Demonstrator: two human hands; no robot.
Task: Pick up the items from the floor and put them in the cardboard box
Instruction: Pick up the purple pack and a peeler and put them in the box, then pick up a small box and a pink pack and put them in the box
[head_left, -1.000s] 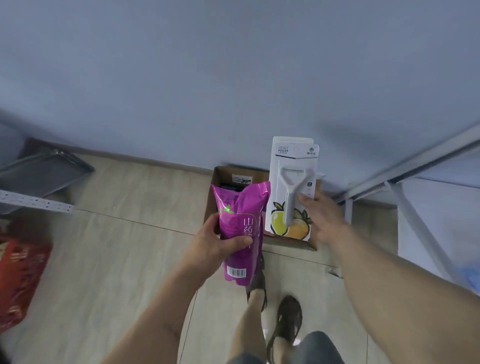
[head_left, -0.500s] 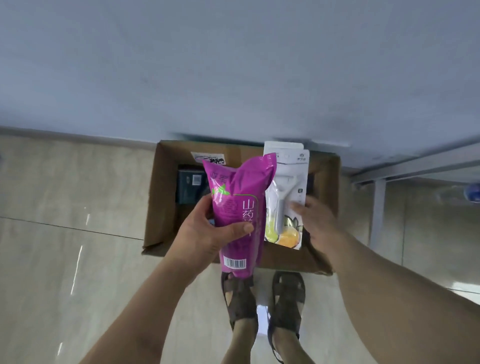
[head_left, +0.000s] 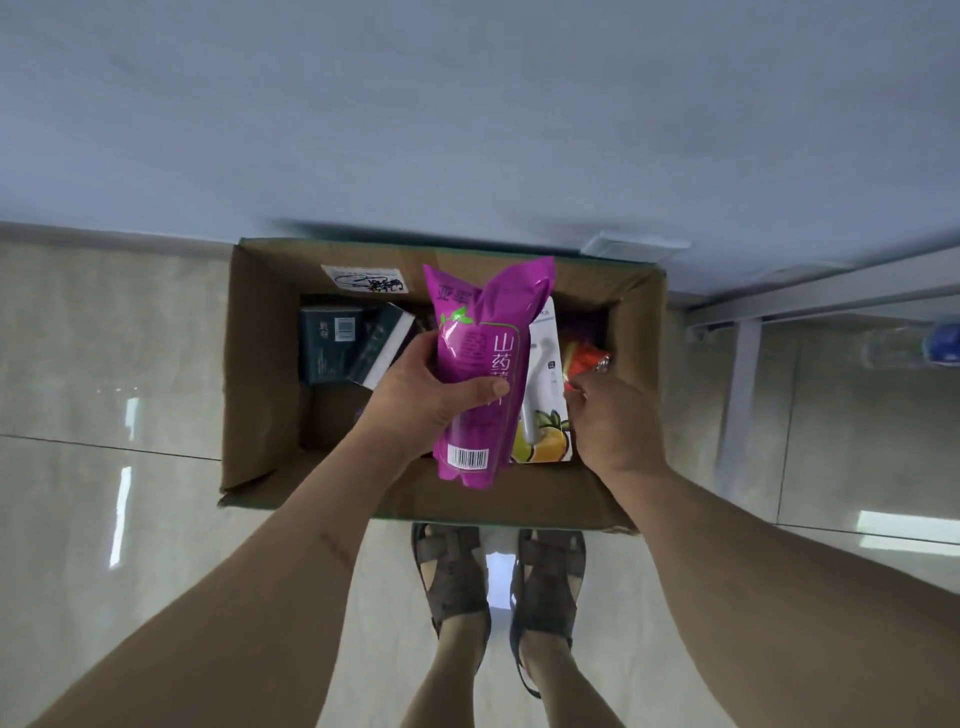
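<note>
Both hands hold a purple pouch (head_left: 478, 374) and peeler card (head_left: 543, 395) over the cardboard box (head_left: 260, 374)

A pale blue wall (head_left: 467, 104) rises behind everything, meeting a glossy beige tiled floor (head_left: 104, 364) that throws back streaks of light. Off to the right stands a white metal frame (head_left: 743, 364), with a clear plastic bottle (head_left: 914, 348) lying near it. Brown strapped sandals (head_left: 457, 577) are planted side by side on the tiles.

We look steeply down from our one head-worn wide-angle camera, close above the cardboard box (head_left: 260, 364), the wall just beyond it.
</note>
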